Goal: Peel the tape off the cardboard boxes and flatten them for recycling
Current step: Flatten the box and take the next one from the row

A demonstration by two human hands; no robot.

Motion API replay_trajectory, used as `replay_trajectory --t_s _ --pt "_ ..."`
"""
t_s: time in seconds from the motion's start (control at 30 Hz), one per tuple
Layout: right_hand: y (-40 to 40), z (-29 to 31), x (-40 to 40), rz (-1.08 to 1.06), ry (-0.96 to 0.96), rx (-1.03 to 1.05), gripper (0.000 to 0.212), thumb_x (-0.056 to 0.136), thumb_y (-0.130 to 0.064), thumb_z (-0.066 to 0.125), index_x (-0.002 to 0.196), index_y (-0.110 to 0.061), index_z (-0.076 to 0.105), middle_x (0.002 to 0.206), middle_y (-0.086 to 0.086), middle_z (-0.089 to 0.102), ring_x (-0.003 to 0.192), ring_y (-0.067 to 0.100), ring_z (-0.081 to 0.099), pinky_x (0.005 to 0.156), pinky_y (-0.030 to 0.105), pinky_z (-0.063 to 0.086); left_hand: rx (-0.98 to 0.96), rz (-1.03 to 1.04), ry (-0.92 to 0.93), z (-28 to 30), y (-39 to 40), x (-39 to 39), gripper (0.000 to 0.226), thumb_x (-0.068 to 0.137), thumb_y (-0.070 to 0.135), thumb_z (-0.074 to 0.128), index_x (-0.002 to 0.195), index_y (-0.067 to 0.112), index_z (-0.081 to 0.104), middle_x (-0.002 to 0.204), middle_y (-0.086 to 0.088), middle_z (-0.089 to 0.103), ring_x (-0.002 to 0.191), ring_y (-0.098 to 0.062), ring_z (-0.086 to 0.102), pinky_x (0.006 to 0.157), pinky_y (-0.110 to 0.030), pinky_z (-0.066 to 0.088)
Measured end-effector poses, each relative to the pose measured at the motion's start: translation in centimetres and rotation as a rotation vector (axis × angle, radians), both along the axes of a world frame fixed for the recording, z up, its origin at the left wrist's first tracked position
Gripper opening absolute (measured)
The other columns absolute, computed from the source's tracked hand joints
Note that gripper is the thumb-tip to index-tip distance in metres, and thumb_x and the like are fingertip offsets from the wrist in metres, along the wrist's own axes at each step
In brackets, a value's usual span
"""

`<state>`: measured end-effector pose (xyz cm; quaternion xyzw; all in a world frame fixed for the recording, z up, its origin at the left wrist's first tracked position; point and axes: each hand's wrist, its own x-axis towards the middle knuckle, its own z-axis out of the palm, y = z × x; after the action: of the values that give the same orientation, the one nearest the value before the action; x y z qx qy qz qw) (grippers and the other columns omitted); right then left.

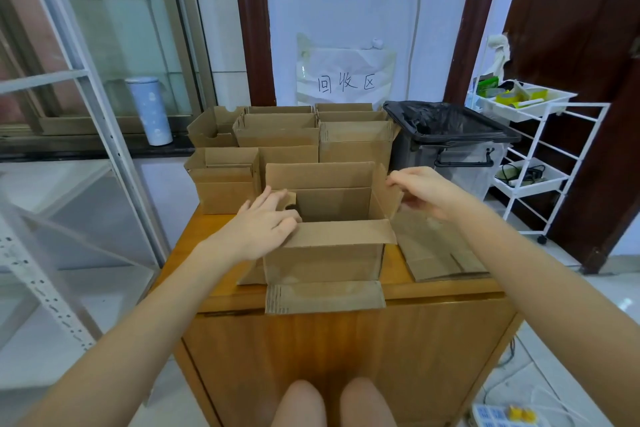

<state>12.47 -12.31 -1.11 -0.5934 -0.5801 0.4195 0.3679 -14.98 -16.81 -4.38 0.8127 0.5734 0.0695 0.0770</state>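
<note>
An open cardboard box (325,262) stands on the wooden cabinet (346,350) right in front of me, flaps spread, with clear tape on its front face. My left hand (266,224) lies with straight fingers on the box's left flap and near rim. My right hand (427,192) pinches the top edge of the box's right flap (389,192). A flattened piece of cardboard (436,253) lies on the cabinet to the right of the box.
Several more open cardboard boxes (277,135) stand in rows behind. A bin with a black liner (450,135) sits at the back right, a white wire cart (533,156) further right, metal shelving (69,149) on the left. A power strip (498,414) lies on the floor.
</note>
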Motion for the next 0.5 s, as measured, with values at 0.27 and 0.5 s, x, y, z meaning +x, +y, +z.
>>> replay_trajectory --t_s 0.27,0.5 --pt "0.0 -0.7 0.4 0.005 0.101 -0.046 0.008 0.095 -0.015 0.053 0.094 -0.01 0.06 0.098 0.013 0.062 0.083 0.021 0.066 0.067 0.028 0.057 0.095 0.025 -0.349 -0.3 0.2 0.0 0.008 0.101 0.026 0.035 0.108 0.026 0.04 0.14 0.002 0.025 0.101 -0.013 0.045 0.077 -0.021 0.04" --pt "0.1 -0.7 0.4 -0.002 0.172 -0.068 0.011 0.094 -0.011 0.053 0.096 -0.004 0.062 0.09 0.014 0.065 0.07 0.018 0.069 0.056 0.026 0.057 0.009 0.308 -1.246 -0.6 1.8 -2.9 0.022 0.095 0.008 0.044 0.093 0.029 0.045 0.112 -0.009 0.047 0.11 -0.036 0.048 0.071 -0.031 0.045"
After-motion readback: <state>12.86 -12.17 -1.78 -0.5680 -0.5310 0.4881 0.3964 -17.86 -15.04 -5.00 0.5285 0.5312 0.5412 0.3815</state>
